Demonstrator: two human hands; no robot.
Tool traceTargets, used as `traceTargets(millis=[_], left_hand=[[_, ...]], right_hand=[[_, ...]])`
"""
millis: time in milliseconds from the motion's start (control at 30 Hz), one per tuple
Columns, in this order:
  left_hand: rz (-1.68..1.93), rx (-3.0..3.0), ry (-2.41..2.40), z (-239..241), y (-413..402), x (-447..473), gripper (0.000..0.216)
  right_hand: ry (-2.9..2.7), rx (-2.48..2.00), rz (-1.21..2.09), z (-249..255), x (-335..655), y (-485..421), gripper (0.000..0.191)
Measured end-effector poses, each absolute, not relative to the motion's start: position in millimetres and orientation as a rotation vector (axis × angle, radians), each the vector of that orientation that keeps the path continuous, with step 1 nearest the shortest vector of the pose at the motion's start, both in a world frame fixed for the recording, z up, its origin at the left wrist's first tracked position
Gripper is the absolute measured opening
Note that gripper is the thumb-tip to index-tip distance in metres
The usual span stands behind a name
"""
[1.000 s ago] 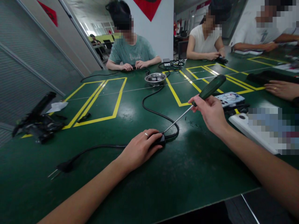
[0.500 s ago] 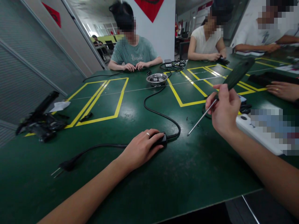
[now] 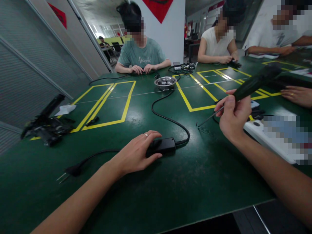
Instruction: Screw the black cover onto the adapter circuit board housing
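A black box-shaped power adapter [image 3: 165,145] lies on the green table, with cord leaving both ends. My left hand [image 3: 136,151] rests around its left end, fingers and thumb spread along the two sides. The cord to the left ends in a two-pin plug [image 3: 73,170]. In my right hand [image 3: 235,117] is a screwdriver [image 3: 253,83] with a thick dark handle, gripped near the front of that handle. Its thin shank slants down to the left. The tip is close to a tiny dark piece [image 3: 196,124] on the tabletop; whether they touch I cannot tell.
A metal bowl [image 3: 165,83] with small dark pieces stands beyond the adapter. Black parts [image 3: 50,130] are heaped at the left. A white case [image 3: 270,141] lies right of my right hand. Co-workers sit across the table; another person's hand [image 3: 296,96] rests at the right.
My left hand has slid left along the adapter and its fingers have loosened, uncovering more of the box. The screwdriver has tipped flatter, its tip shifting away from me towards the tiny piece.
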State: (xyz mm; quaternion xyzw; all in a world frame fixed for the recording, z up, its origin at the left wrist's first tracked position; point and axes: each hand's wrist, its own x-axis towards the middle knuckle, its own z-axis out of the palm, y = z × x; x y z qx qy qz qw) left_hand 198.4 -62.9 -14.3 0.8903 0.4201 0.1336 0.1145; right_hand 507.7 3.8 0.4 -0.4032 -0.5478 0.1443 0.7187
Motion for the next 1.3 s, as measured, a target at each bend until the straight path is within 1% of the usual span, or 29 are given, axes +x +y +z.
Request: traceTargets(millis=[67,233,433,533,633,767,833,933,1067,1300], left_hand=[[0.355,2.501,1.251,-11,-61,190,0.054],[0.345,2.288,1.198,-13,-57,183,0.041],[0.467,2.188,1.179,-23,-54,190,0.034],[0.506,2.172,1.184,-23,-54,192,0.032],[0.472,2.122,1.173,-20,-51,189,0.033],[0.503,1.996,1.121,-19,-44,183,0.025],[0.519,1.945,1.118,-21,-41,182,0.024],[0.519,1.876,1.122,-22,-38,182,0.022],[0.521,1.807,1.102,-20,-38,184,0.023],[0.518,1.775,1.096,-22,-37,181,0.024]], right_hand=[[-1.243,-0.904,0.357,-3,509,6,0.022],[-1.278,-0.882,0.347,-7,510,7,0.023],[-1.204,-0.840,0.381,-4,505,5,0.017],[-1.109,-0.810,0.452,0,502,4,0.018],[-1.046,-0.764,0.628,5,499,0,0.021],[-1.038,-0.703,1.031,11,489,-12,0.023],[-1.035,-0.689,1.182,9,482,-19,0.021],[-1.042,-0.678,1.355,1,472,-28,0.013],[-1.034,-0.686,1.467,-10,466,-33,0.007],[-1.026,-0.694,1.461,-12,466,-34,0.005]])
